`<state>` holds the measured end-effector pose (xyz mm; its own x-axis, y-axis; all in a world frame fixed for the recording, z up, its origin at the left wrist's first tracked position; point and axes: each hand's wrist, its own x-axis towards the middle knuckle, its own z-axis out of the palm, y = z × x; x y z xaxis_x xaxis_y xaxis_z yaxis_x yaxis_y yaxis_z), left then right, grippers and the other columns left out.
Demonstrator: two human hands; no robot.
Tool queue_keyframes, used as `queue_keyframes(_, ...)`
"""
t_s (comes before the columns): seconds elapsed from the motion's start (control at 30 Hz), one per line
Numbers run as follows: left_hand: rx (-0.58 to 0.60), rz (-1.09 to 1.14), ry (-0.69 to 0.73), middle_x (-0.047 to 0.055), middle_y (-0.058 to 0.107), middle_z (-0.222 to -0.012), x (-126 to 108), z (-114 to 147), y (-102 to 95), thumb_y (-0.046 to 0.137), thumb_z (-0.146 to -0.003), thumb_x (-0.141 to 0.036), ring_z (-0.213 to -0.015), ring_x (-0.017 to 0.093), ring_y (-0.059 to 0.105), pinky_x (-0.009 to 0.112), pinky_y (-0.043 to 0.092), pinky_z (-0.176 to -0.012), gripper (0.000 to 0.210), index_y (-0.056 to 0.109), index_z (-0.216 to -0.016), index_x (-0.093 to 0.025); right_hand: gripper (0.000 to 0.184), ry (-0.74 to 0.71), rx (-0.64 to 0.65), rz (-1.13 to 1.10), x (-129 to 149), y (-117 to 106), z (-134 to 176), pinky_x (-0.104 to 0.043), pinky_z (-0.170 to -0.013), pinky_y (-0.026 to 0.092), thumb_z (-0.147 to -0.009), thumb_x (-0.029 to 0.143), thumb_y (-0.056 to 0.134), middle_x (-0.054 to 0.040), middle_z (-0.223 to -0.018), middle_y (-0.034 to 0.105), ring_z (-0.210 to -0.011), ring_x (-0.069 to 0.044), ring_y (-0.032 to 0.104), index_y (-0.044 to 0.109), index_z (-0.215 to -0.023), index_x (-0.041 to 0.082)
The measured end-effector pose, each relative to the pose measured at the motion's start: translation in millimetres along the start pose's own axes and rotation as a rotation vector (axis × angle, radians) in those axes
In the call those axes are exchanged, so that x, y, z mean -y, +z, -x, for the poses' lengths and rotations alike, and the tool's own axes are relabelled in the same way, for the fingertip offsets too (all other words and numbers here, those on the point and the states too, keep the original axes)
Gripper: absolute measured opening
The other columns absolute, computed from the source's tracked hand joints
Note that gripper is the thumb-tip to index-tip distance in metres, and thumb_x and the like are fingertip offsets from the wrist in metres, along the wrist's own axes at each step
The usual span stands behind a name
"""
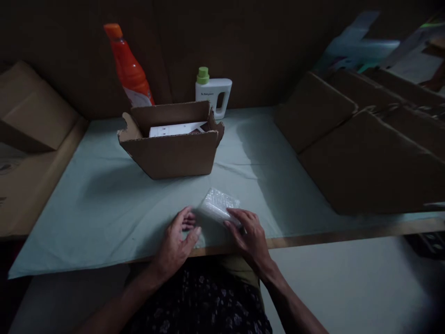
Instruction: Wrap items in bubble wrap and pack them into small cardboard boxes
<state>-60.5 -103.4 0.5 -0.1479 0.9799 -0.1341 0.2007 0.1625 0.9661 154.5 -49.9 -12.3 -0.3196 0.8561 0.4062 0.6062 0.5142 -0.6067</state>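
A bubble-wrapped packet [219, 204] lies near the front edge of the cloth-covered table [121, 222]. My right hand [246, 229] grips its right end between thumb and fingers. Just left of the packet is my left hand [181, 236], fingers curved and apart from the thumb, with nothing in it. What the bubble wrap encloses cannot be made out. Beyond both hands stands an open cardboard box [174, 155]; a white printed carton [174, 129] shows inside it.
Behind the box stand an orange-red bottle [130, 67] and a white jug with a green cap [212, 90]. Large cardboard boxes [365, 157] take up the right side. More cardboard [38, 106] stands at the left edge.
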Motion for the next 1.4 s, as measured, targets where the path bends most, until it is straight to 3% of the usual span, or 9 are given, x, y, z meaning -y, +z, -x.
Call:
queue_keyframes(0.13, 0.199, 0.566, -0.267, 0.012, 0.068, -0.118, -8, 8, 4.6, 0.075, -0.078, -0.036, -0.113, 0.027, 0.063, 0.043, 0.046, -0.104, 0.052, 0.062, -0.124, -0.016, 0.022, 0.179, 0.137, -0.262, 16, 0, 6, -0.037, -0.084, 0.058, -0.096, 0.037, 0.060, -0.0068, -0.106, 0.073, -0.099, -0.023, 0.069, 0.068, -0.113, 0.025)
queue_keyframes(0.23, 0.238, 0.745, -0.279, 0.009, 0.073, -0.107, -14, 6, 11.7, 0.079, -0.075, -0.033, -0.106, 0.025, 0.064, 0.041, 0.045, -0.103, 0.039, 0.070, -0.109, -0.016, 0.024, 0.167, 0.117, -0.286, 20, -2, 10, -0.045, -0.101, 0.052, -0.094, 0.038, 0.063, -0.0084, -0.128, 0.066, -0.122, -0.026, 0.060, 0.069, -0.115, 0.027)
queue_keyframes(0.33, 0.237, 0.764, -0.224, 0.005, 0.073, -0.099, -14, 7, 15.8, 0.079, -0.077, -0.032, -0.096, 0.021, 0.065, 0.035, 0.048, -0.094, 0.033, 0.071, -0.105, -0.017, 0.053, 0.207, 0.085, -0.322, 15, -5, 11, -0.051, -0.106, 0.049, -0.088, 0.045, 0.070, -0.0132, -0.148, 0.052, -0.134, -0.031, 0.053, 0.057, -0.136, 0.026)
queue_keyframes(0.4, 0.205, 0.732, -0.169, 0.003, 0.072, -0.095, -11, 9, 16.8, 0.079, -0.078, -0.033, -0.089, 0.018, 0.063, 0.031, 0.049, -0.087, 0.030, 0.070, -0.102, -0.017, 0.064, 0.256, 0.170, -0.434, 12, -5, 12, -0.045, -0.097, 0.056, -0.086, 0.048, 0.071, -0.0148, -0.141, 0.059, -0.123, -0.030, 0.063, 0.051, -0.142, 0.024)
queue_keyframes(0.6, 0.207, 0.491, -0.062, 0.005, 0.068, -0.093, -14, 3, -5.2, 0.073, -0.083, -0.046, -0.087, 0.020, 0.062, 0.033, 0.051, -0.083, 0.036, 0.065, -0.102, -0.017, 0.026, 0.273, 0.155, -0.445, 12, -13, -8, -0.025, -0.059, 0.061, -0.086, 0.046, 0.070, -0.0045, -0.084, 0.075, -0.070, -0.020, 0.073, 0.070, -0.100, 0.024)
queue_keyframes(0.77, -0.297, -0.104, 0.479, 0.013, 0.057, -0.134, -46, -38, -76.9, 0.065, -0.090, -0.042, -0.118, 0.027, 0.057, 0.044, 0.048, -0.102, 0.051, 0.051, -0.136, -0.023, 0.032, 0.122, 0.051, -0.345, 39, -64, -97, -0.026, -0.050, 0.058, -0.083, 0.052, 0.072, -0.0057, -0.085, 0.076, -0.066, -0.021, 0.072, 0.072, -0.103, 0.027)
queue_keyframes(0.9, -0.579, -0.241, 0.635, 0.016, 0.043, -0.151, -63, -94, -120.1, 0.069, -0.088, -0.040, -0.137, 0.031, 0.046, 0.049, 0.045, -0.109, 0.071, 0.036, -0.149, -0.023, 0.028, -0.111, 0.018, -0.128, 88, -83, -201, -0.025, -0.047, 0.050, -0.083, 0.051, 0.072, -0.0027, -0.078, 0.074, -0.061, -0.018, 0.066, 0.074, -0.100, 0.029)
queue_keyframes(1.13, -0.428, -0.105, 0.514, 0.019, 0.034, -0.158, -39, -140, -107.3, 0.063, -0.089, -0.030, -0.148, 0.032, 0.033, 0.053, 0.032, -0.121, 0.081, 0.019, -0.155, -0.020, 0.010, -0.176, 0.526, 0.251, 149, 7, -344, -0.023, -0.049, 0.035, -0.085, 0.022, 0.065, 0.0016, -0.061, 0.061, -0.053, -0.011, 0.054, 0.072, -0.084, 0.015)
queue_keyframes(1.4, -0.431, 0.014, 0.493, 0.015, 0.027, -0.163, -25, -141, -91.0, 0.054, -0.094, -0.029, -0.151, 0.029, 0.028, 0.051, 0.026, -0.124, 0.075, 0.014, -0.158, -0.023, 0.014, -0.274, 0.693, 0.574, 179, 82, -356, -0.029, -0.061, 0.041, -0.083, 0.026, 0.065, -0.0102, -0.082, 0.071, -0.072, -0.022, 0.065, 0.073, -0.087, 0.016)
